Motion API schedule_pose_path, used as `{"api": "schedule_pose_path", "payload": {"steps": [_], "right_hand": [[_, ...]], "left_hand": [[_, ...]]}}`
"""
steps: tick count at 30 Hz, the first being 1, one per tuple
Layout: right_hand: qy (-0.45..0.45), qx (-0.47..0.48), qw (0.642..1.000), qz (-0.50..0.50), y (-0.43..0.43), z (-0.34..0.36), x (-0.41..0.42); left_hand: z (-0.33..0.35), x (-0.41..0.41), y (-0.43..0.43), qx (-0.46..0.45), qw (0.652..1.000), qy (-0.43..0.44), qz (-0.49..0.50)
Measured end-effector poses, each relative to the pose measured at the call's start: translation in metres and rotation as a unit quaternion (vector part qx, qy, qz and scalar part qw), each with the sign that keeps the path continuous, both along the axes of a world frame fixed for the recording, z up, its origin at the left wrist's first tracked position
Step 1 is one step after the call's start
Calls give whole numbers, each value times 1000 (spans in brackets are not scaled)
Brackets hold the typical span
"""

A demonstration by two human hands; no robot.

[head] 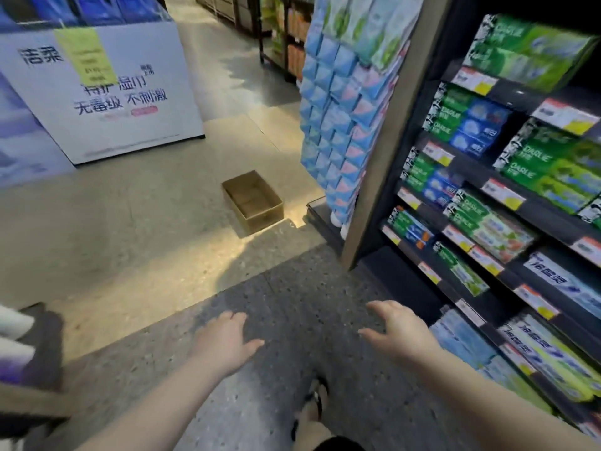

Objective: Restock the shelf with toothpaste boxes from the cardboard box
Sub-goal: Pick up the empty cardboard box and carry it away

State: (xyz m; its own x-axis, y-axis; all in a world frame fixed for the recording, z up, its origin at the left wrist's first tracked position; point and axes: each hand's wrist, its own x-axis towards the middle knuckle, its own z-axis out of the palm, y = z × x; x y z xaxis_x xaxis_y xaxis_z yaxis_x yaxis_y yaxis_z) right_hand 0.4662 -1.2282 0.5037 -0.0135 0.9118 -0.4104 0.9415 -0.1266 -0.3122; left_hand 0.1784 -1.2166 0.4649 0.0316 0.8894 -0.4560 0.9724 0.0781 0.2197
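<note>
An open cardboard box sits on the floor ahead, near the end of the shelf unit; its inside looks bare. Green and blue toothpaste boxes fill the dark shelf on the right, several tiers high. My left hand and my right hand reach forward low over the grey floor, fingers spread, each holding nothing. Both hands are well short of the cardboard box.
A white promotional stand with printed text rises at the left. Blue and pink hanging packs cover the shelf's end panel. A low display with white rolls is at the left edge. My sandalled foot shows below.
</note>
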Motion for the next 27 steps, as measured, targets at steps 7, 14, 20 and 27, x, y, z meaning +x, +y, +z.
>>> {"api": "schedule_pose_path", "payload": {"steps": [7, 14, 20, 27], "right_hand": [[33, 1, 999, 35, 158, -21, -54], [8, -18, 993, 115, 304, -22, -89], [11, -28, 989, 143, 400, -22, -130], [26, -28, 994, 102, 517, -49, -195]], "left_hand": [[3, -60, 129, 21, 998, 47, 24], [13, -89, 255, 7, 996, 54, 76], [11, -121, 341, 9, 996, 49, 78], [-15, -188, 471, -6, 997, 40, 63]]}}
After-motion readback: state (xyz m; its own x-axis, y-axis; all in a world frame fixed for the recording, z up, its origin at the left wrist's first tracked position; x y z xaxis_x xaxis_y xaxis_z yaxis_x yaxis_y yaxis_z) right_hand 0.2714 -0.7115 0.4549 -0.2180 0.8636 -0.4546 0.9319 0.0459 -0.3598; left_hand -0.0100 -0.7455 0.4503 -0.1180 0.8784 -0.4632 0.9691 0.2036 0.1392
